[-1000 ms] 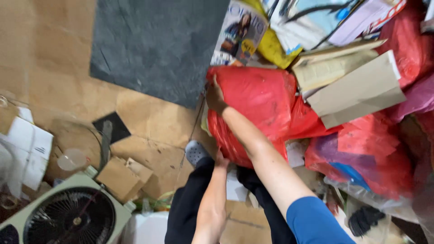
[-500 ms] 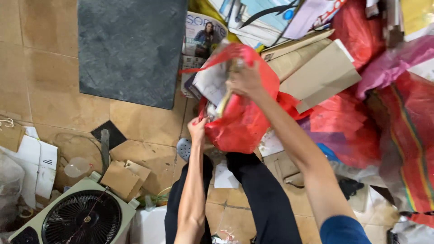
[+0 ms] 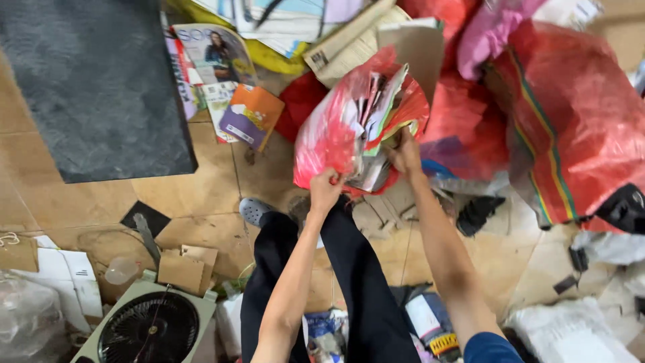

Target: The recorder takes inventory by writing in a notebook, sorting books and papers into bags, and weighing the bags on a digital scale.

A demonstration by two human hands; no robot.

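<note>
Left hand fist-closed on the near edge of a red plastic bag stuffed with papers. Right hand clenched on the bag's right rim. Bag held above the floor, centre. Magazine far left; fan near left.

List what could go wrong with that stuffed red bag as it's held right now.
Papers stick out of the open mouth of the red bag; tilted, they could spill onto the floor. The left hand and right hand grip only thin plastic, which may tear. Loose cardboard near the shoe could trip the person.
</note>
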